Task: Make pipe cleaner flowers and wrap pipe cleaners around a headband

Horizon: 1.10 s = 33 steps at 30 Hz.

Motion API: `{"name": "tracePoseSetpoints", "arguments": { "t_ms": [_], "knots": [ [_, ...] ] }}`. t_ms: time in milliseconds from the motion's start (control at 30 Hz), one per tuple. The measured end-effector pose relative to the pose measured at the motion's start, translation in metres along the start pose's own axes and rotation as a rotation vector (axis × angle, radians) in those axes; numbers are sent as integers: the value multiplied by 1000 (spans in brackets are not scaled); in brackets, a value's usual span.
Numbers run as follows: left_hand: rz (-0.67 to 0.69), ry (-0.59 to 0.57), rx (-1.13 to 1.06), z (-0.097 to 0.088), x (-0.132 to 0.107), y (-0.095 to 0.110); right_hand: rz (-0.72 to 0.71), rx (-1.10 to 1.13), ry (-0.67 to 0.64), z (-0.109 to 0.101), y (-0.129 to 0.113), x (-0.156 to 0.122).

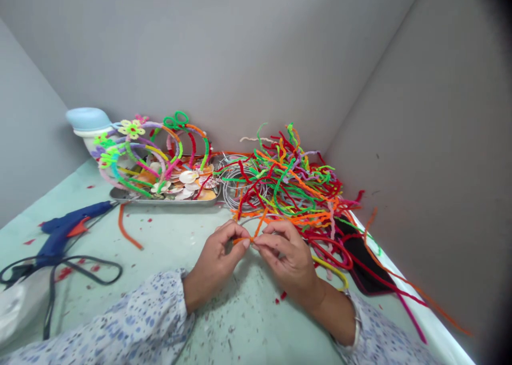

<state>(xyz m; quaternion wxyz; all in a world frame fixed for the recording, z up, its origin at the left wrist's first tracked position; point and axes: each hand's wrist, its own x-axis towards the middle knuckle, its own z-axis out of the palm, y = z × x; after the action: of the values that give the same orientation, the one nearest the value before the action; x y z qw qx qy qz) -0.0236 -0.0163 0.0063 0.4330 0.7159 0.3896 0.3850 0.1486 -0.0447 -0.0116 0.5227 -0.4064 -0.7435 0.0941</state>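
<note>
My left hand (218,258) and my right hand (286,256) meet at the middle of the pale green table (168,242). Both pinch an orange pipe cleaner (256,230) between fingertips; it rises from the pinch toward the pile. Just beyond the hands lies a big tangled pile of pipe cleaners (298,186) in red, green, orange, pink and yellow. A coil of silver wire (240,186) sits at the pile's left edge.
A metal tray (160,199) at the back left holds shells and pipe-cleaner headbands (152,152). A blue glue gun (66,229) with black cord lies at left. A loose orange pipe cleaner (127,230), a white-and-blue container (90,125), a black object (362,258) at right. Grey walls enclose the table.
</note>
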Motion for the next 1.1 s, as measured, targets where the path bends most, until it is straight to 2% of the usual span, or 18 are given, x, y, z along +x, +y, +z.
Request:
{"name": "tracePoseSetpoints", "arguments": {
  "t_ms": [300, 600, 1100],
  "knots": [
    [17, 6, 31, 0, 0, -1, -15, 12, 19, 0, 2, 2],
    [28, 9, 60, 0, -1, 0, 35, -7, 17, 0, 0, 2],
    [48, 24, 87, 0, 0, -1, 33, -97, -5, 0, -1, 0]
  ]
}}
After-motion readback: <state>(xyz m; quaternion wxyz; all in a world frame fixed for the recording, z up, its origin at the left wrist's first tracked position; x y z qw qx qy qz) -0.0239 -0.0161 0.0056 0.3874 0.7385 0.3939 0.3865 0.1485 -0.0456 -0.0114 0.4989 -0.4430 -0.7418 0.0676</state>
